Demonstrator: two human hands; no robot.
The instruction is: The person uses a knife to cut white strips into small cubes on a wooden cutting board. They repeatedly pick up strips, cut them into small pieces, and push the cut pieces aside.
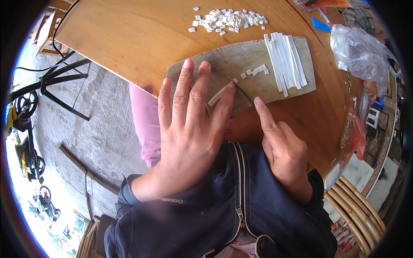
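My left hand [189, 112] is spread out, fingers stretched, over the left part of a worn cutting board [241, 56]. Its index finger presses on a narrow white strip [216, 96] lying at a slant. My right hand [282, 148] is closed round a knife [244, 94], index finger laid along the blade's back. The handle is hidden inside the hand. The blade stands across the strip's far end, just beside the left index fingertip. Several small cut white pieces [257, 71] lie beyond the blade. At the board's right lie several long white strips [286, 62] side by side.
Past the board, a pile of small white squares [234, 20] lies on the wooden table [129, 38]. To the right are a blue object [320, 25], a clear plastic bag [359, 51] and a reddish bag [355, 133]. Another person's hand [370, 89] shows at the far right.
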